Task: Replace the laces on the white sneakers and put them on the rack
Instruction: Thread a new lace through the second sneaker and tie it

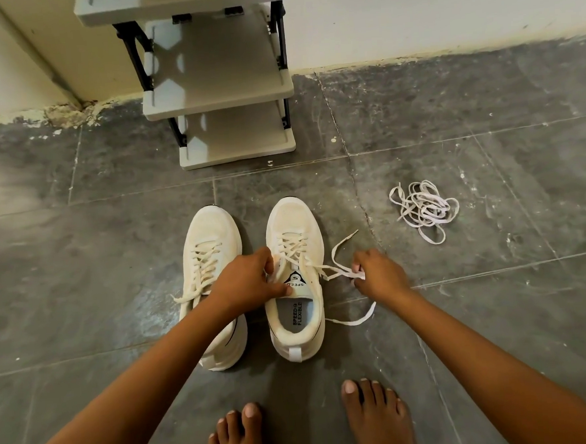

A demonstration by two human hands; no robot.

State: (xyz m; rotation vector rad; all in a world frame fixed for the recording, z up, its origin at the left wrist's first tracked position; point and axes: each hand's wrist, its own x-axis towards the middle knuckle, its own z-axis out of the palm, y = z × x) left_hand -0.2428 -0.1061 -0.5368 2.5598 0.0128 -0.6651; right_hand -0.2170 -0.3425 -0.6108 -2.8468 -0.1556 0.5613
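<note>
Centrally, on the dark grey tiled floor: pair of white mesh sneakers, side by side, toes toward the top of the frame. Left hand grips the tongue of the right-side sneaker; right hand pinches its cream flat lace, drawn out sideways. Right of centre: loose bundle of white laces, well apart. Top centre: grey plastic tiered shoe rack against the wall. Bottom: two bare feet.
</note>
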